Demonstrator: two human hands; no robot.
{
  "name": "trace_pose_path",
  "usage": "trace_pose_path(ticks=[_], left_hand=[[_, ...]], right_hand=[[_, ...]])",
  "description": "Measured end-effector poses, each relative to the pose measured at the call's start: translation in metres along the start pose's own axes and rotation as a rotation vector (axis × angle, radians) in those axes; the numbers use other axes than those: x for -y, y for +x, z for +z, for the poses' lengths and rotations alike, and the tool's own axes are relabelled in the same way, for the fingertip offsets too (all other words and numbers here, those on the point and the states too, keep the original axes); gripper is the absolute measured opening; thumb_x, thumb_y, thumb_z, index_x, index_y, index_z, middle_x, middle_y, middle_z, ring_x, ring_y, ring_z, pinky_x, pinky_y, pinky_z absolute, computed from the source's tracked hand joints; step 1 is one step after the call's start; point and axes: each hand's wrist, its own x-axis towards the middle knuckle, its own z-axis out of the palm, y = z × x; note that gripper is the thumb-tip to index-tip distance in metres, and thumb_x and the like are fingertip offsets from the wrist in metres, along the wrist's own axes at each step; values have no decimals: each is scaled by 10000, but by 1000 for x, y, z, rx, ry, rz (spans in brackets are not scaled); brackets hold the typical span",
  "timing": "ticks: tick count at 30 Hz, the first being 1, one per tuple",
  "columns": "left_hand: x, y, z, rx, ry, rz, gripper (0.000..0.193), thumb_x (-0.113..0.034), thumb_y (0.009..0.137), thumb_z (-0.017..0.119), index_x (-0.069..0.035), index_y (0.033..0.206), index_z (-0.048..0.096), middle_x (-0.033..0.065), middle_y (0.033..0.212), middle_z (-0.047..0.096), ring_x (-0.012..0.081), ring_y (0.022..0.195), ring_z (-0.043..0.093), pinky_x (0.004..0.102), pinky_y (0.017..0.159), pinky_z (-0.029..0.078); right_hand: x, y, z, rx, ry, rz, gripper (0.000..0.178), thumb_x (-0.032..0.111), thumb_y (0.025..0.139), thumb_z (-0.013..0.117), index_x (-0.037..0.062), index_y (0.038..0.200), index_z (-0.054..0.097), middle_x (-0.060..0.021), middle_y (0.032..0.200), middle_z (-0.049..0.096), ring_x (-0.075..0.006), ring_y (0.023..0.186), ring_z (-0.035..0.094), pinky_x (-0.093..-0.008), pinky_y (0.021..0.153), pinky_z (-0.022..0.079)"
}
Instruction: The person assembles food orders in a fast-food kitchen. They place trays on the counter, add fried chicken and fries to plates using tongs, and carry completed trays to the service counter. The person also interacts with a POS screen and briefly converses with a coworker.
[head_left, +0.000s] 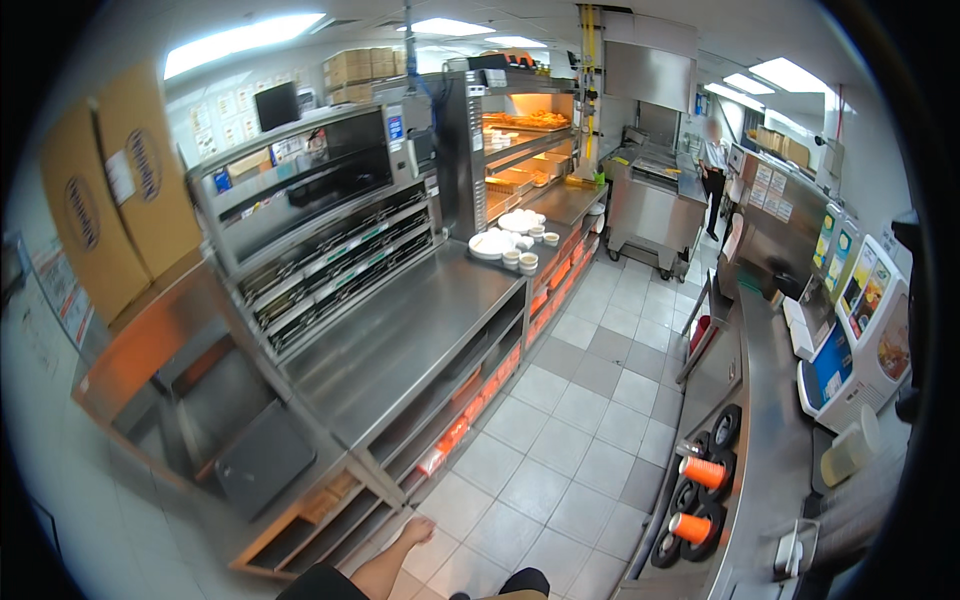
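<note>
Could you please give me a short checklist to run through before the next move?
1. Left hand in sight: ok; the left hand shows at the lower edge, fingers curled.
2. Left hand's grip: cannot tell; no held thing can be made out.
3. Right hand in sight: not ok; it is out of view.
4. White dishes resting on the steel counter: ok; the white dishes are grouped toward the far part of the steel counter.
5. Orange cups in their holders: ok; two stacks of orange cups stick out from black round holders.
6. Other person at a distance: ok; the person stands far down the aisle.
</note>
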Motion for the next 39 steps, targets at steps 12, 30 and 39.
trace_pose_path(ticks=[12,30,39], left_hand=[[-409,359,34,272,-21,108,310,-105,840,580,-80,1136,669,57,807,683,121,675,637,290,592,526],[-775,838,13,-305,-1858,-203,428,-176,895,612,-76,1269,430,147,1094,618,297,1036,603,520,988,454],[-799,949,32,-1214,-2005,-75,99,-70,713,590,-110,801,568,11,839,586,206,786,569,434,795,530]], right_hand=[[249,322,-165,-112,108,40,303,280,861,621,-3,958,669,-227,920,687,-355,854,670,-443,745,523],[1165,850,-382,408,504,-410,396,145,925,577,60,1300,479,-125,1067,638,-208,915,644,-352,755,528],[1388,1066,-321,941,693,398,527,198,910,621,102,1377,396,-175,1312,491,-384,1194,509,-607,1000,428]])
